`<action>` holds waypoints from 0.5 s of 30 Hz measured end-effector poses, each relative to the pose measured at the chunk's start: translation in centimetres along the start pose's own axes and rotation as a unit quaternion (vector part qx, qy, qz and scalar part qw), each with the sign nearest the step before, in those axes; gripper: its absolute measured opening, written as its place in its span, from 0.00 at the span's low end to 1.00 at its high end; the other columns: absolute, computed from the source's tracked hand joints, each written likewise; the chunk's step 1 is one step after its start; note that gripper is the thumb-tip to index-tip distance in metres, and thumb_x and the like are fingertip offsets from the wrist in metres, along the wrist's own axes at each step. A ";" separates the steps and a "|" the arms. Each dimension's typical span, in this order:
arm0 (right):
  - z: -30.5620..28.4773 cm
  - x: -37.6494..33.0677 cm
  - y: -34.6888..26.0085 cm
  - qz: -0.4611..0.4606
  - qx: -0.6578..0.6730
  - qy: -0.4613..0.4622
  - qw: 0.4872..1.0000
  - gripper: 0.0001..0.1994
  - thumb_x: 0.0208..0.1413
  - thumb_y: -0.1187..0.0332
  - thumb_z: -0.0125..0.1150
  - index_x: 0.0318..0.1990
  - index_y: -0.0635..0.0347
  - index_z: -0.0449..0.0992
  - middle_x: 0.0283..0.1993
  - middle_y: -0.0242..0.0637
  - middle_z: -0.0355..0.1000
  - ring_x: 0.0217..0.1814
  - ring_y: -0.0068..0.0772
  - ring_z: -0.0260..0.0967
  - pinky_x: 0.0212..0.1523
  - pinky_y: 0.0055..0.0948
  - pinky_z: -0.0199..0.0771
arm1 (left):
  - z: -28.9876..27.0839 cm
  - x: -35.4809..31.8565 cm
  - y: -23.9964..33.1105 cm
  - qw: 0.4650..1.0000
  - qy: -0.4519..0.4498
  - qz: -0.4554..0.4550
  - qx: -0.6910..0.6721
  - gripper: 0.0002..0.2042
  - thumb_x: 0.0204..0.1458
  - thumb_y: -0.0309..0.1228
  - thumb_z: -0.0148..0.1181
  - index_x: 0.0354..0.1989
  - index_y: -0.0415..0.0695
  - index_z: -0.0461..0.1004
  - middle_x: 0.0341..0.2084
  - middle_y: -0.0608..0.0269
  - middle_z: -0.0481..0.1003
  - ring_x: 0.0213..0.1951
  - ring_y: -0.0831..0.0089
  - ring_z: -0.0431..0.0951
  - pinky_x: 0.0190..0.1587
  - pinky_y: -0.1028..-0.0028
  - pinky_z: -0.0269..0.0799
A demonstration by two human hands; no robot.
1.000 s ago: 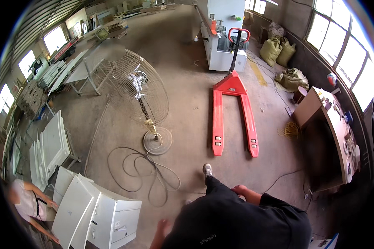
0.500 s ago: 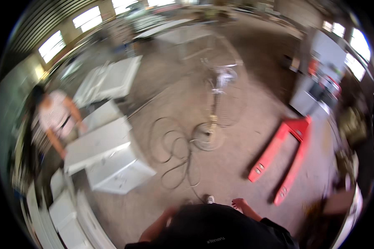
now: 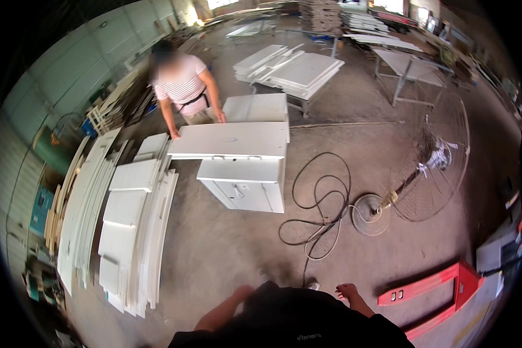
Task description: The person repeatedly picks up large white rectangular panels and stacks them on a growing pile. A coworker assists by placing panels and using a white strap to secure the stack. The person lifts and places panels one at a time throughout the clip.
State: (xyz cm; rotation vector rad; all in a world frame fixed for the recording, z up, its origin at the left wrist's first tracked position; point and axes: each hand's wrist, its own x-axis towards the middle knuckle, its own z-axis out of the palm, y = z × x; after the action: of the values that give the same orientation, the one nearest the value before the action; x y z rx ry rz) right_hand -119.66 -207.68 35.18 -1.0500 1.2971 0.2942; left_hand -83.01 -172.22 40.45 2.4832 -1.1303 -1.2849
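The right hand (image 3: 349, 290) is seen at the lower edge, raised just above the dark shirt, with the fingers loosely curled and nothing gripped. The left hand (image 3: 245, 290) is only partly visible beside the shirt; whether its fingers are open or closed cannot be told. Nearest to the right hand, a red pallet truck (image 3: 441, 293) is parked on the concrete floor (image 3: 226, 249) at the lower right. Its long axis runs from lower left to upper right, with the fork tips pointed toward the person's feet; the handle end is cut off by the picture rim. A black cable (image 3: 322, 214) is coiled loosely on the floor ahead of the hands and is led to the round base of a pedestal fan (image 3: 432, 168), whose wire guard is distorted by the lens. Farther ahead, a white cabinet (image 3: 246, 185) is stood under a long white panel (image 3: 232, 140), on which both hands of a co-worker in a striped shirt (image 3: 182, 87) are laid. White panels (image 3: 127, 232) are stacked at the left.
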 end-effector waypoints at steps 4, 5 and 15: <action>3.1 0.0 -3.8 -0.022 -0.079 0.010 0.997 0.12 0.52 0.63 0.53 0.37 0.61 0.76 0.29 0.35 0.76 0.13 0.23 0.62 0.16 0.23 0.68 | 5.8 0.1 -9.5 0.992 -0.005 -0.058 -0.108 0.17 0.48 0.46 0.51 0.39 0.47 0.77 0.35 0.56 0.76 0.39 0.62 0.76 0.42 0.67 0.70; 3.5 0.4 -4.7 -0.028 -0.085 0.009 0.996 0.12 0.52 0.63 0.53 0.37 0.61 0.76 0.29 0.35 0.76 0.13 0.23 0.61 0.16 0.23 0.67 | 6.2 0.3 -10.2 0.993 -0.010 -0.059 -0.097 0.17 0.49 0.44 0.50 0.38 0.47 0.77 0.36 0.56 0.76 0.40 0.61 0.76 0.43 0.67 0.70; 14.6 1.8 -10.2 -0.140 -0.334 -0.024 0.932 0.17 0.53 0.56 0.54 0.38 0.61 0.78 0.29 0.39 0.76 0.24 0.30 0.71 0.28 0.27 0.72 | 3.6 0.9 -19.7 0.999 0.026 -0.014 -0.014 0.13 0.45 0.41 0.52 0.32 0.48 0.78 0.35 0.55 0.76 0.42 0.57 0.76 0.42 0.61 0.72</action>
State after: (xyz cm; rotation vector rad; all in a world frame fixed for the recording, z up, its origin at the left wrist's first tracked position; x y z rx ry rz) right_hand -102.61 -202.61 37.03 -1.7730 0.9949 0.5608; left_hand -74.29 -158.03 29.27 2.5046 -1.0632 -1.2266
